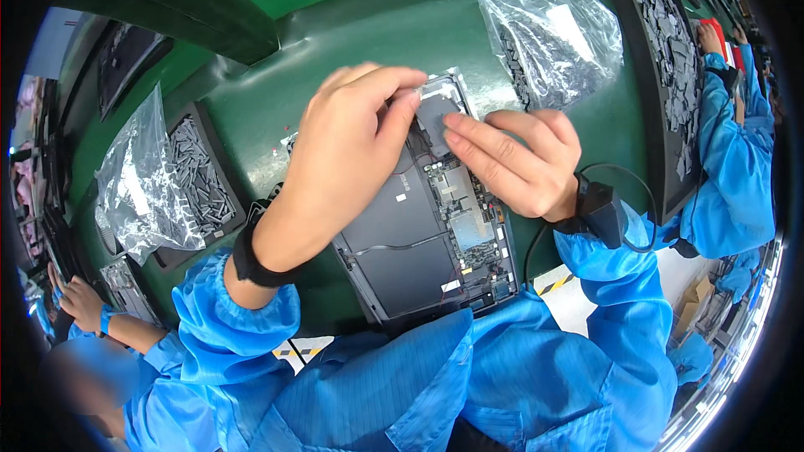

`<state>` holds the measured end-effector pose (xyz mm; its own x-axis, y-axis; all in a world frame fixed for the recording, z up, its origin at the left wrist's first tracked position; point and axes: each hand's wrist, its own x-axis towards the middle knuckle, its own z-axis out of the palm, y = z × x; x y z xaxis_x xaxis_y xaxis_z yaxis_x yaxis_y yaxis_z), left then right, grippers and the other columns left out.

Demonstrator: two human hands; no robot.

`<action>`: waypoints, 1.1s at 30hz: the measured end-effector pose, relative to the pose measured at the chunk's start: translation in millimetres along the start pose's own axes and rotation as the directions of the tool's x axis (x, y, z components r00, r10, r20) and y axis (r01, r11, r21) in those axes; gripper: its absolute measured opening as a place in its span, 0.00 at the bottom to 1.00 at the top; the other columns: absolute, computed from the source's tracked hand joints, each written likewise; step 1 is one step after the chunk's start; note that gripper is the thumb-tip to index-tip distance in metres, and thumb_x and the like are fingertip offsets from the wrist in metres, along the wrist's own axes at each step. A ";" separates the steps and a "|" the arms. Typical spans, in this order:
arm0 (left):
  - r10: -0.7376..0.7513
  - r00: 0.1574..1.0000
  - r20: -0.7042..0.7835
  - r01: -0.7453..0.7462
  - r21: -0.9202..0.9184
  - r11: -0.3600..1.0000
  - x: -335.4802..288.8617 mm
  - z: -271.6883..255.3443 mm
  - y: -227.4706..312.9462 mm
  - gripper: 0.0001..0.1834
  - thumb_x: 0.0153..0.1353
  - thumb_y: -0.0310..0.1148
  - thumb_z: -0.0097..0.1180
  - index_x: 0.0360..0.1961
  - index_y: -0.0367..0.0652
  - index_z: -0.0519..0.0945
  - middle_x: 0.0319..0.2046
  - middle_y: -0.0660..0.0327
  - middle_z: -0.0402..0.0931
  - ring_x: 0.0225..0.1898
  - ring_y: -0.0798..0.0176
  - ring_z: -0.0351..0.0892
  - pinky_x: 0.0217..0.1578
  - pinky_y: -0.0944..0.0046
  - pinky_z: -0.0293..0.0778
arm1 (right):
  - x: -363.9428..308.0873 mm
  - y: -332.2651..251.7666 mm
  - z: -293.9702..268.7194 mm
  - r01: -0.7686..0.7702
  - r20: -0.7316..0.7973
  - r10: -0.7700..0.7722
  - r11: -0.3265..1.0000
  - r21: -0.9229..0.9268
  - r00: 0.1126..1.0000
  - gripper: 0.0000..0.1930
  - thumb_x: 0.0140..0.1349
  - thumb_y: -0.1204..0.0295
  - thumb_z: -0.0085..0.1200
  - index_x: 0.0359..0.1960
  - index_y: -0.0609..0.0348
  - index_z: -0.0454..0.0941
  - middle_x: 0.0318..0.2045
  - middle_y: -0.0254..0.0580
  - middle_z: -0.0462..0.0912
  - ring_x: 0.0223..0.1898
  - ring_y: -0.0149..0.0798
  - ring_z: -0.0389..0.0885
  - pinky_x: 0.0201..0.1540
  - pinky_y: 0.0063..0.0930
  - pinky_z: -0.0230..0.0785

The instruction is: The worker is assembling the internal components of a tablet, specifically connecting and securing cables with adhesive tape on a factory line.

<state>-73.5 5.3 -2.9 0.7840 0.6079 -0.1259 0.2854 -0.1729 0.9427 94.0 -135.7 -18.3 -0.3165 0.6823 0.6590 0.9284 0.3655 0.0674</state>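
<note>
Before you, the opened electronic device lies on the green table, its circuit board along the right side. Your left hand brings thumb and forefinger together at the device's upper end; whether they pinch anything cannot be told. Your right hand sets bunched fingertips against the dark grey part there; a grip is indiscernible. Trays of small dark pieces flank you, left and right.

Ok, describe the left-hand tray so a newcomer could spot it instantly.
On the green table, look left past the opened device. There a dark tray lies, a clear bag over part of it. Unlike the larger right-hand tray of broader pieces, it holds narrow strips.
</note>
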 end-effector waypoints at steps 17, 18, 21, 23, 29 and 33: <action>0.547 0.836 -0.034 -0.404 0.636 0.658 10.2 7.3 -22.3 0.06 0.50 0.23 0.65 0.32 0.40 0.84 0.25 0.61 0.76 0.29 0.56 0.72 0.31 0.60 0.73 | -1.1 -1.6 1.8 -0.141 0.190 0.153 0.987 -0.077 0.970 0.12 0.45 0.71 0.59 0.34 0.55 0.85 0.44 0.31 0.86 0.21 0.24 0.68 0.24 0.22 0.56; 0.548 0.835 -0.036 -0.404 0.635 0.658 10.2 7.7 -21.6 0.06 0.50 0.23 0.65 0.32 0.40 0.84 0.25 0.61 0.76 0.29 0.56 0.72 0.31 0.60 0.73 | 0.2 -1.8 0.2 -0.140 0.207 0.155 0.986 -0.085 0.966 0.12 0.45 0.71 0.59 0.34 0.55 0.85 0.44 0.31 0.86 0.21 0.24 0.68 0.24 0.22 0.56; 0.573 0.819 -0.040 -0.413 0.651 0.636 11.5 8.6 -20.9 0.07 0.48 0.23 0.65 0.31 0.41 0.83 0.24 0.62 0.75 0.28 0.57 0.71 0.30 0.61 0.73 | 4.8 -0.5 -1.0 -0.140 0.223 0.147 0.989 -0.048 0.964 0.12 0.45 0.71 0.58 0.34 0.55 0.85 0.44 0.32 0.86 0.20 0.24 0.70 0.24 0.21 0.59; 0.580 0.814 -0.029 -0.417 0.665 0.619 12.7 8.2 -22.4 0.07 0.48 0.22 0.65 0.30 0.41 0.83 0.24 0.62 0.75 0.28 0.57 0.71 0.30 0.61 0.73 | 6.5 6.0 -0.4 -0.141 0.279 0.140 0.990 -0.017 0.950 0.12 0.46 0.71 0.58 0.35 0.56 0.85 0.45 0.34 0.86 0.20 0.25 0.72 0.24 0.22 0.60; 0.578 0.815 -0.047 -0.408 0.661 0.630 10.5 9.2 -25.1 0.07 0.49 0.22 0.64 0.32 0.39 0.83 0.25 0.61 0.75 0.29 0.56 0.72 0.32 0.60 0.73 | 20.6 -2.3 -9.3 -0.043 0.547 0.047 0.999 -0.020 0.836 0.18 0.47 0.72 0.56 0.41 0.66 0.83 0.48 0.52 0.84 0.18 0.29 0.75 0.23 0.23 0.65; 0.568 0.823 -0.016 -0.414 0.668 0.619 8.5 11.7 -13.7 0.07 0.50 0.22 0.63 0.33 0.37 0.84 0.26 0.59 0.76 0.30 0.55 0.73 0.34 0.59 0.73 | 27.8 -17.8 -15.7 0.071 0.663 0.040 0.988 -0.140 0.748 0.21 0.48 0.73 0.53 0.44 0.73 0.81 0.50 0.65 0.81 0.17 0.29 0.75 0.23 0.23 0.65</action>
<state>-64.3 3.8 -20.5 0.7981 0.4146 0.4372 0.2201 -0.8761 0.4290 71.8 -133.2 10.5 -0.3285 0.9445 -0.0011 0.9217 0.3208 0.2183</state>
